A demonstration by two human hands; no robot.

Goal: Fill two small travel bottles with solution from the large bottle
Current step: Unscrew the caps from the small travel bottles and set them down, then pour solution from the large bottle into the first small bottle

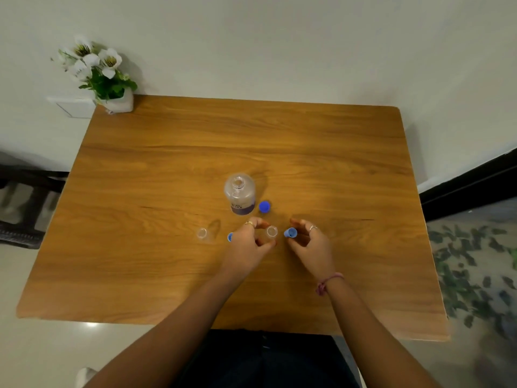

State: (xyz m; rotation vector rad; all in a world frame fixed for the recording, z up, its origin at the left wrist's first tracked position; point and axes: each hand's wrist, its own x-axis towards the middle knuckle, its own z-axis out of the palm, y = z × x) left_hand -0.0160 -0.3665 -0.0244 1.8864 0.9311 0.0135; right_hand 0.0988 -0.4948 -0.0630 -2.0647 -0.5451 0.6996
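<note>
Between the two hands, one small travel bottle (271, 232) stands uncapped on the table (195, 152).

Left hand (246, 245) curls round that bottle; right hand (310, 243) pinches its light-blue cap (291, 233). Beyond the grip stands the large bottle (240, 196), open, its dark-blue cap (264, 206) beside it. Left of the grip, the second travel bottle (202, 234) waits uncapped. Whether either is filled I cannot tell; capping looks next.

Blue caps (264, 206) — clear bottles (240, 193) — wood-grain brown table (195, 141).
</note>
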